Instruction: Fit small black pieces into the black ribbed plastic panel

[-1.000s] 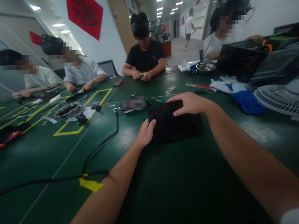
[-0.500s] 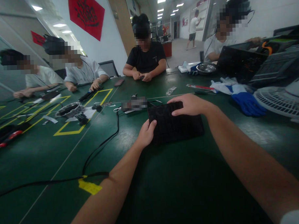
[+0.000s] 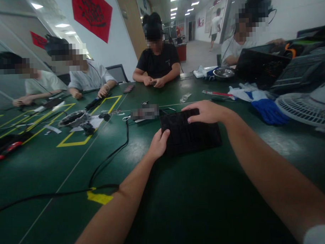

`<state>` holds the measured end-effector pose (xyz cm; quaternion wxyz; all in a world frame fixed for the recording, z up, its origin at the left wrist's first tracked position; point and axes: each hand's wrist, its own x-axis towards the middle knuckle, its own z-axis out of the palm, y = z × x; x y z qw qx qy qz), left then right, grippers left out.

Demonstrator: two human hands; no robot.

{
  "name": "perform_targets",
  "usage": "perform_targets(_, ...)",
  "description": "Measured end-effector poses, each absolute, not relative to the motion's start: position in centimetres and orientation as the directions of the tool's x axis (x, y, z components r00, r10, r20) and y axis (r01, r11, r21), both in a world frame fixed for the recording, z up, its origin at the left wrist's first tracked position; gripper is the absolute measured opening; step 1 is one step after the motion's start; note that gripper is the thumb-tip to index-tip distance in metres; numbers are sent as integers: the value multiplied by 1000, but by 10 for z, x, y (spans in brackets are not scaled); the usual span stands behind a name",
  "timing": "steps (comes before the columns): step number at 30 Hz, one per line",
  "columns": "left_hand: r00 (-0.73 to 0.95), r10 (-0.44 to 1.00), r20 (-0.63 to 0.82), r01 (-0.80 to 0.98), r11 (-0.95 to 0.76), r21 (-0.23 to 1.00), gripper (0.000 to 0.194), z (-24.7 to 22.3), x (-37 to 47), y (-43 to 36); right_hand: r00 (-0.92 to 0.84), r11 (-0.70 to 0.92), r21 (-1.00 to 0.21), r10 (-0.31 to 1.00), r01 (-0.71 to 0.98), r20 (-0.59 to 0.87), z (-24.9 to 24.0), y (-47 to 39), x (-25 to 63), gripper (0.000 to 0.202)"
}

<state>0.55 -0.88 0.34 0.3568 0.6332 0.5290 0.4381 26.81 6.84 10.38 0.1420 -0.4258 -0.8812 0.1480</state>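
A black case (image 3: 191,137) lies on the green desk (image 3: 165,196), between the near person's two hands. The left hand (image 3: 159,144) grips its left edge, thumb on top; the right hand (image 3: 208,112) curves over the far edge, thumb on the upper face, though whether it grips or merely rests cannot be told. The case looks light and flat, probably soft-skinned over a stiffer core, with little risk of slipping or breaking; the left and right edges appear the surest holds. Compared with a second earlier, hands and case keep virtually the same place, while a walker (image 3: 215,27) in the far background now appears farther right.
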Motion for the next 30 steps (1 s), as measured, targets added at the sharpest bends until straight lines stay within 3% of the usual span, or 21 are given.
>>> perform_targets(20,49,984,169,358,-175,917,46,5,6,-10,-605,577,-459,790,675,103,110,67,273,64)
perform_targets(30,55,982,181,341,-188,921,45,4,6,-9,-602,580,-427,793,694,98,107,67,271,70)
